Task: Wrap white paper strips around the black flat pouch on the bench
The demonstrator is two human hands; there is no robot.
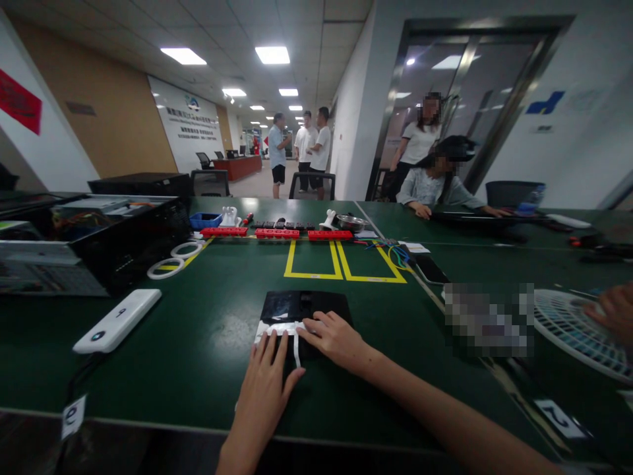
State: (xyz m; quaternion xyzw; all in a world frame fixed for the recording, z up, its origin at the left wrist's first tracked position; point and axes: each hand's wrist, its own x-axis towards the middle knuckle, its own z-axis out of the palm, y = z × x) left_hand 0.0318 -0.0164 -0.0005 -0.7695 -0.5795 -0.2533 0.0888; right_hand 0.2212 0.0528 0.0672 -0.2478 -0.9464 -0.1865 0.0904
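Note:
A flat black pouch point(297, 305) lies on the green table point(208, 343) right in front of me, with a white strip point(284, 328) across its near edge. My left hand point(267, 379) rests flat on the table with its fingertips on the strip. My right hand point(333, 338) lies palm down on the pouch's near right part, fingers spread and touching the strip. Neither hand grips anything.
A white power bank point(119, 320) lies at left, beside black machine boxes point(93, 241) and white tape rings point(165, 267). Yellow marked squares point(341, 264), red trays point(277, 233), coloured wires point(395, 254) and a phone point(431, 269) lie further back. A white fan point(573, 326) and another person's hand point(613, 310) are at right. People sit and stand behind.

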